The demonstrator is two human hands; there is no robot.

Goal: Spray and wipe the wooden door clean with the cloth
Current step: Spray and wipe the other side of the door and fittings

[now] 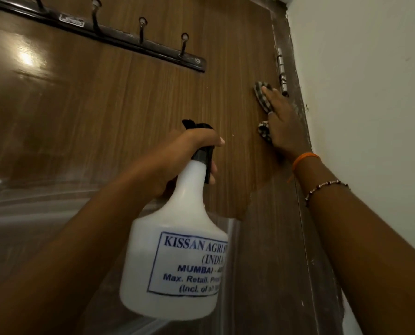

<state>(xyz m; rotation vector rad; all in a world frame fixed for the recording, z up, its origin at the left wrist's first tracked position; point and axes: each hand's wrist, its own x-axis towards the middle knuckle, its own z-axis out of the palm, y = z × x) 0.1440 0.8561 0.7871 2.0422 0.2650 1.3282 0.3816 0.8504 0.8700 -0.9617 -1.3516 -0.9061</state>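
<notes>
Checked cloth [262, 91] under R hand [280, 122], on door [129, 105]

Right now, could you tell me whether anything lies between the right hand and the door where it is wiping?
Only the cloth: the right hand presses it flat against the wooden door, beside the hinge. Nothing else visible intervenes.

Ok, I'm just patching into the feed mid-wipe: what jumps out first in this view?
The white spray bottle fills the lower centre, gripped at its black trigger head by the left hand. To the upper right, the right hand presses a checked cloth flat against the wooden door, just beside the metal hinge. Above them a black hook rail slants across the door.
</notes>
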